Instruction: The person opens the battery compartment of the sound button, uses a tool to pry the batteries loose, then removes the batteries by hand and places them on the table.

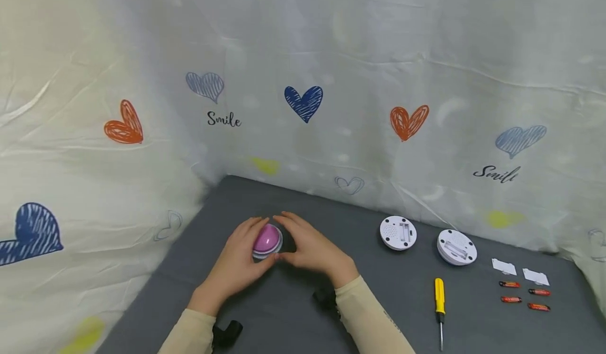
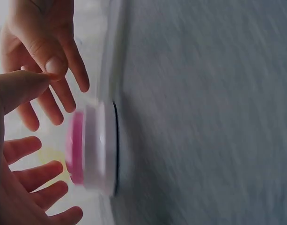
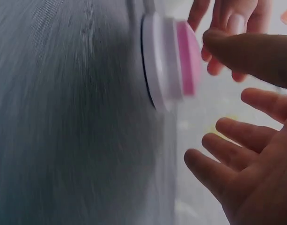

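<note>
A round push button (image 1: 267, 238) with a pink dome on a white base rests on the dark grey cloth. The left hand (image 1: 240, 255) is at its left side and the right hand (image 1: 316, 246) at its right, fingers spread in a loose ring around it. In the left wrist view, the white base (image 2: 100, 147) stands apart from the fingertips (image 2: 54, 168). The two thumbs come together on the near side of the button. From the right wrist, the pink dome (image 3: 189, 58) shows beyond the thumb, and the palm holds nothing.
Two white round units (image 1: 398, 233) (image 1: 456, 247) lie with battery compartments upward at the right. A yellow screwdriver (image 1: 440, 296) lies nearer. Farther right are two small white covers (image 1: 504, 266) and several red batteries (image 1: 511, 299). A heart-printed curtain (image 1: 350, 143) hangs behind the table.
</note>
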Demonstrator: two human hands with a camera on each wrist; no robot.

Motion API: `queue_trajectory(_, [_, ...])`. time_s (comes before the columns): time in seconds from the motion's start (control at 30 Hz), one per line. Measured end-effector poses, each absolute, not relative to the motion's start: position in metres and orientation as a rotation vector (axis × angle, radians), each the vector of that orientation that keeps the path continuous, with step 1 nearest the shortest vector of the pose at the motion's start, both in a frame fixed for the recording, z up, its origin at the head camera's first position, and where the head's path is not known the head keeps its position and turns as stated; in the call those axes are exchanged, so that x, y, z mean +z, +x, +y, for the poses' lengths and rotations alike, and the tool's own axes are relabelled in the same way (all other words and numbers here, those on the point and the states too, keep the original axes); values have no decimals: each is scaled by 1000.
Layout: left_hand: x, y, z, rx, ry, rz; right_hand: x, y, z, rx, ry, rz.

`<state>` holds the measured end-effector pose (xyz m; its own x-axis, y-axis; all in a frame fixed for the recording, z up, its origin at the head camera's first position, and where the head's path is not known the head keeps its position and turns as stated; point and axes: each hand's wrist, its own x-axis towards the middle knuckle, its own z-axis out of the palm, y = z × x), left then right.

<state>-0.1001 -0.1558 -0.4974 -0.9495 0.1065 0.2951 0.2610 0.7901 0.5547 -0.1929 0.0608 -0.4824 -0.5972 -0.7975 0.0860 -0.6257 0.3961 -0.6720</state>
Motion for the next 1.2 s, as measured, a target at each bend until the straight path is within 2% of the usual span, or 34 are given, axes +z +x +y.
queue_trajectory(0.27, [-512,-95,-177,-964,-233,-2771,-495,-193,29,-969,-1299,2364])
queue_trajectory(0.7, [-512,-97,-183,-1011,-106,-2860,-501,-198,22,-963,-1316,2368])
queue_trajectory(1.2, [-511,-97,-174,-990,-153,-2840,-503,-197,31,-970,-1305,2370])
